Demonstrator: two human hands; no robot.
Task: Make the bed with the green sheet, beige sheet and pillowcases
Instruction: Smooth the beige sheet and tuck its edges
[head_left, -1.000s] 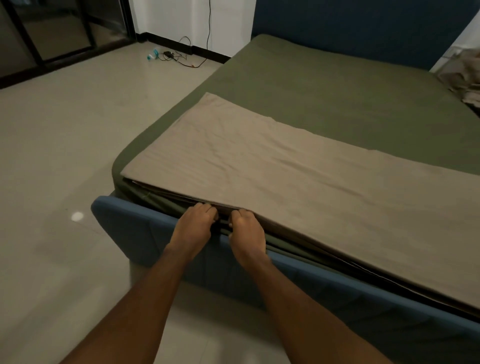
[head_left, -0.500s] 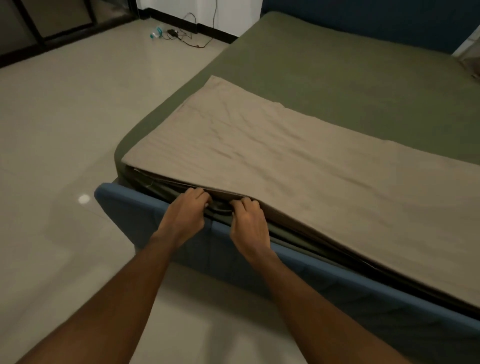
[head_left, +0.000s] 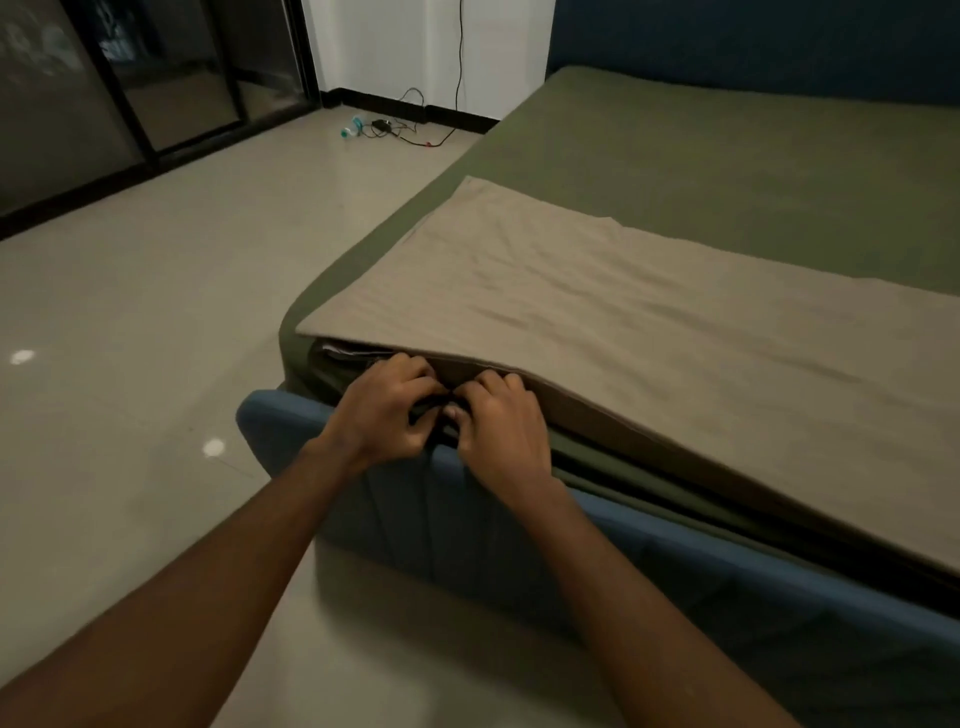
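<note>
1. Since half a second ago the two hands have drawn closer, and the folded edge they work at now stands higher off the mattress. The view has also lifted, so more of the far room shows.
2. The left hand (head_left: 387, 410) and right hand (head_left: 501, 426) sit side by side, nearly touching, just above the top rail of the blue bed frame (head_left: 675, 561). Both have curled fingers with the tips tucked out of sight under the near edge of the beige sheet (head_left: 649, 332) and the thumbs below. They grip the fabric there, but the gap is too dark to show how many layers they hold.
3. The beige sheet lies folded in a long band across the foot of the bed. It is raised into a low ridge by the hands and flat farther right, with light creases on top.
4. Beneath it, the green sheet (head_left: 727, 171) covers the mattress, runs smooth to the head of the bed and wraps down over the near left corner. A strip of it shows between the beige edge and the frame.
5. A dark blue headboard (head_left: 753, 47) stands behind the mattress.
6. To the left spreads a pale, glossy tiled floor (head_left: 156, 312), which carries two small bright reflections.
7. At the far end of the floor, a tangle of cables (head_left: 410, 130) lies by the black skirting beside a small pale item too small to tell. One cord runs up the white wall (head_left: 415, 47).
8. Dark glass doors (head_left: 104, 88) in black frames close the far left.
</note>
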